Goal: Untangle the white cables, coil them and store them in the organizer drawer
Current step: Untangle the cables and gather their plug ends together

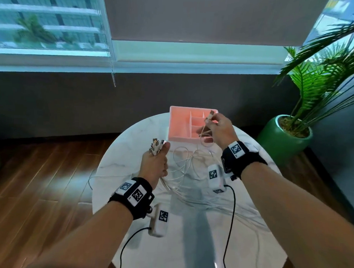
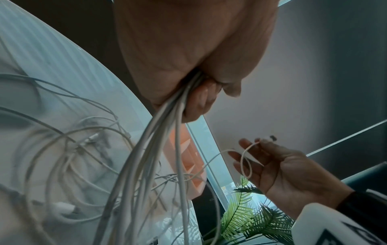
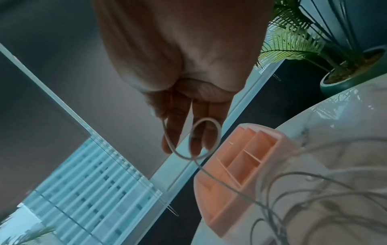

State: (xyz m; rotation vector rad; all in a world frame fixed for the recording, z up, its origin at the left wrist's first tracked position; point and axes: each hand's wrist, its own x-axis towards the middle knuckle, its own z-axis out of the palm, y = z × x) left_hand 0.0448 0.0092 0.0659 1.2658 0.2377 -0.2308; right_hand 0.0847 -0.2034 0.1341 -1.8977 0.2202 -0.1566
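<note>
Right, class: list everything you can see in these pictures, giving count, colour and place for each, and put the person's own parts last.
white cables: several, exact count unclear, white, tangled on the table, one end bunch held up
organizer drawer: one, pink, divided, far side of the table
table: one, white marble, round, centre
potted plant: one, green pot, floor at right
window blind: one, grey, behind
wrist cameras: two, white, strapped under the wrists
left hand: grips the bunch of plugs
right hand: pinches one plug above the organizer drawer

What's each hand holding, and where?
Left hand grips a bundle of white cables just below their plugs. Right hand pinches one cable near its plug end.
</note>
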